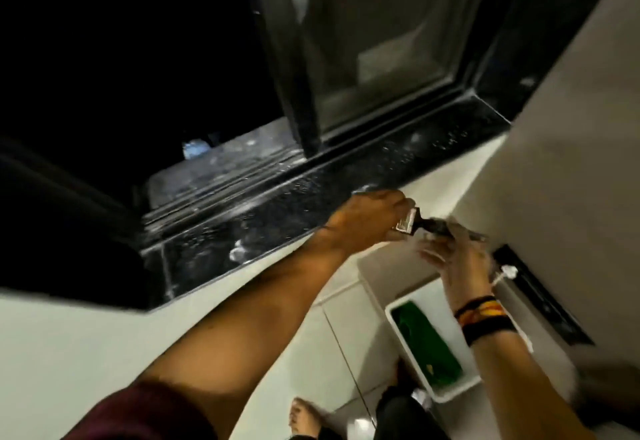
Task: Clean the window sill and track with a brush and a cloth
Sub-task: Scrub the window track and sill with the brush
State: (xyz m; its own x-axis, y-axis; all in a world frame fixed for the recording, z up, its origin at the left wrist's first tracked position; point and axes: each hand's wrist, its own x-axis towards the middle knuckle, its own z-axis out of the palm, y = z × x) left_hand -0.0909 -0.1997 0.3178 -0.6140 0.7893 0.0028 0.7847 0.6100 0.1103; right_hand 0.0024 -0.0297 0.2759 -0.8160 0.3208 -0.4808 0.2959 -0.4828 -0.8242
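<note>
The black window sill (277, 231) runs from lower left to upper right, speckled with white dust and smears. Behind it lies the dusty track (221, 166) at the open part of the window. My left hand (367, 218) hovers over the sill's front edge and grips a brush (412, 221) next to its silver metal band. The brush's dark end points right into the blurred fingers of my right hand (457, 259), which close around it. No cloth is clearly visible.
A dark sliding pane (363, 41) stands over the right half of the track. Below the sill a white bin with a green liner (429, 346) stands on the pale tiled floor. A grey wall (571, 128) rises at the right. A bare foot (304, 415) shows at the bottom.
</note>
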